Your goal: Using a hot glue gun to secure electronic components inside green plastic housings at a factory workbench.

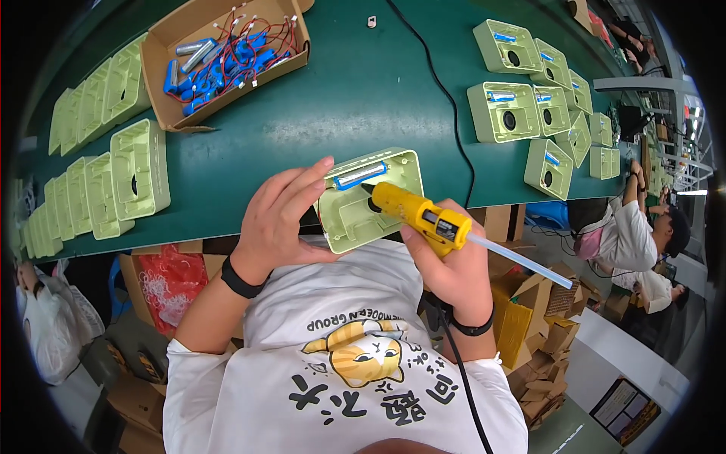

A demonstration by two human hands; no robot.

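Left hand held the pale green housing at its left side, fingers spread along the wall, thumb by the near edge. Right hand was wrapped around the yellow glue gun, glue stick out the back. Housing sat at the near edge of the table, open side up. Blue battery cell already in, along the far wall; nozzle just beside it, contact unclear, no glue bead made out. Judged mid-way on this unit: cell placed, gluing in hand. Right-side housings: several showed cells, likely done; farthest too small to tell. Left-side housings: no cells visible, probably left to do. Loose cells filled much of the cardboard box, far left.
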